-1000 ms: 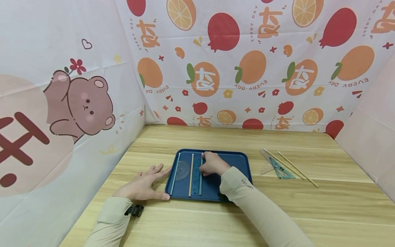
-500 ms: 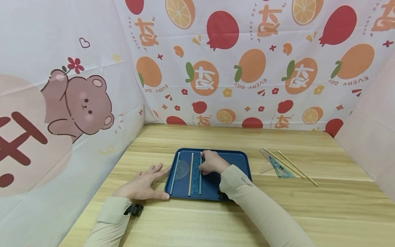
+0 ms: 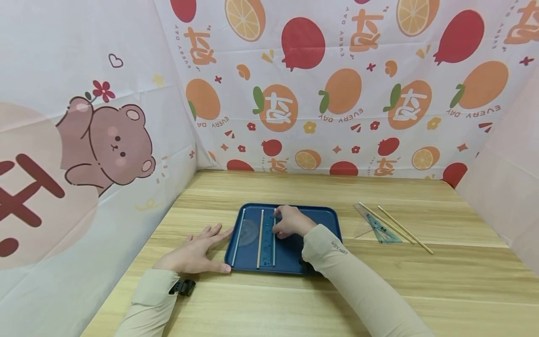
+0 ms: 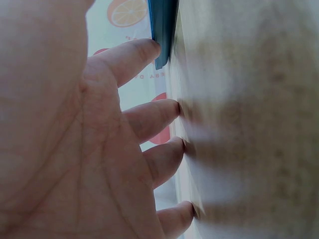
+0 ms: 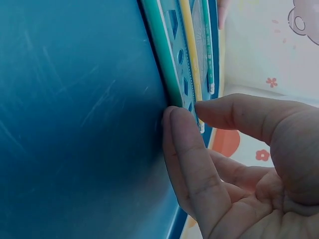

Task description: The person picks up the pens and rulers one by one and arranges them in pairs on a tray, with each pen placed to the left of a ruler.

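Note:
On the blue tray [image 3: 294,269] lie a green pencil [image 3: 238,238] at the left, a clear protractor [image 3: 247,232], a yellow pencil [image 3: 260,241], a blue-green ruler [image 3: 267,248] and a second green pencil [image 3: 274,252]. My right hand [image 3: 292,222] reaches over the tray; its fingertips touch the second green pencil near the eraser end. In the right wrist view its thumb [image 5: 232,113] stays apart from those fingers, near the ruler and yellow pencil. My left hand [image 3: 193,255] spreads beside the tray, index fingertip and thumb at the tray's left side, other fingertips on the table.
Right of the tray, two yellow pencils [image 3: 406,230] lie slanted on the wooden table [image 3: 455,281]. One crosses a blue-green set square [image 3: 381,230] and a clear triangular piece [image 3: 363,229]. Printed cloths [image 3: 309,107] rise behind and at the sides.
Both hands stay almost in place. My right hand shifts very slightly at the far end of the second green pencil; the tray and the things on it look unmoved.

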`<state>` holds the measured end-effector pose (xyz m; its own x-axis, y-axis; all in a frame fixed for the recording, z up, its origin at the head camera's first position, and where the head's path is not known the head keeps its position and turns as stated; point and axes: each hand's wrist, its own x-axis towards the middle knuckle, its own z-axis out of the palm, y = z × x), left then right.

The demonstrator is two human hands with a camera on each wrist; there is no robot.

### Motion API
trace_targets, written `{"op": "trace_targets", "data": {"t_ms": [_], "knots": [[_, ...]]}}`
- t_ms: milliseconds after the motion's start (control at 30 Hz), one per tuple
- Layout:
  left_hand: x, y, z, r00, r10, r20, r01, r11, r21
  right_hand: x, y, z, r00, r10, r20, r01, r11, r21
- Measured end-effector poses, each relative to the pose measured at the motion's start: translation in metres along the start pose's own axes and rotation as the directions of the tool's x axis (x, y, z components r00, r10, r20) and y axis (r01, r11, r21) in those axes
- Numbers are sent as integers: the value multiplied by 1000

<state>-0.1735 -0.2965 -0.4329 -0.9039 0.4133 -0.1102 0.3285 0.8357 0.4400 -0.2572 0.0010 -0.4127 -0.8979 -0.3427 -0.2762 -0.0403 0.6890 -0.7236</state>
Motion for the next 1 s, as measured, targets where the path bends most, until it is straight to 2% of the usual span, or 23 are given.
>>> {"op": "trace_targets", "data": {"t_ms": [400,567,1000], "knots": [[2,-1,1,1000,-10,12,10,1000,-1,-5,5,-11,999,16,34,-18,999,38],[1,-1,2,1000,-15,15,15,1000,-1,-6,10,-14,999,2,39,-5,998,67],[0,0,1,1000,-6,7,6,1000,-2,-15,21,-29,999,-48,14,47,998,51]]}}
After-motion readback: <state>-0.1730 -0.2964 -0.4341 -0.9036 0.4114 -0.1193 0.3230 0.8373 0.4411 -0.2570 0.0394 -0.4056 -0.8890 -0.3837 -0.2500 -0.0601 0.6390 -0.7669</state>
